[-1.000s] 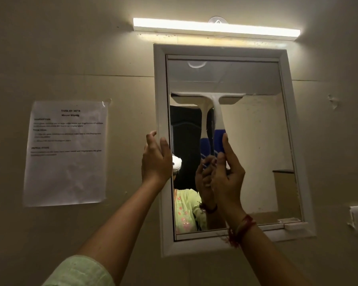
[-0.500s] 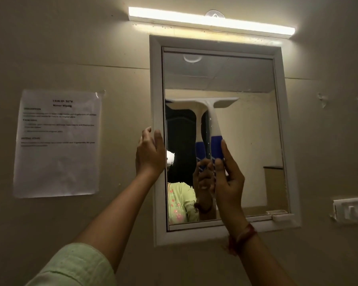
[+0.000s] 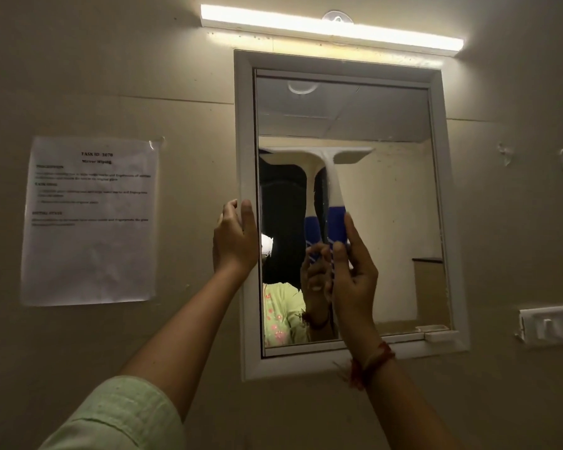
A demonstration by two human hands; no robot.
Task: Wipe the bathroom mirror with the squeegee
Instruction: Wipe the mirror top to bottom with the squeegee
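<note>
A white-framed mirror (image 3: 400, 222) hangs on the beige wall under a strip light. My right hand (image 3: 351, 280) grips the blue lower handle of a white squeegee (image 3: 333, 177). The squeegee stands upright, its wide blade pressed flat against the glass about a third of the way down, on the left half. My left hand (image 3: 234, 238) rests on the mirror frame's left edge (image 3: 245, 157), fingers curled around it. The glass reflects the squeegee, my hand and a green sleeve.
A printed paper sheet (image 3: 90, 222) is taped to the wall left of the mirror. The lit strip light (image 3: 332, 27) runs above the frame. A white fitting (image 3: 550, 324) sits on the wall at lower right. A small white ledge (image 3: 439, 336) juts from the frame's bottom right.
The squeegee blade has slid a little down the glass with my right hand. My left hand stays on the frame's left edge. The camera view has shifted slightly.
</note>
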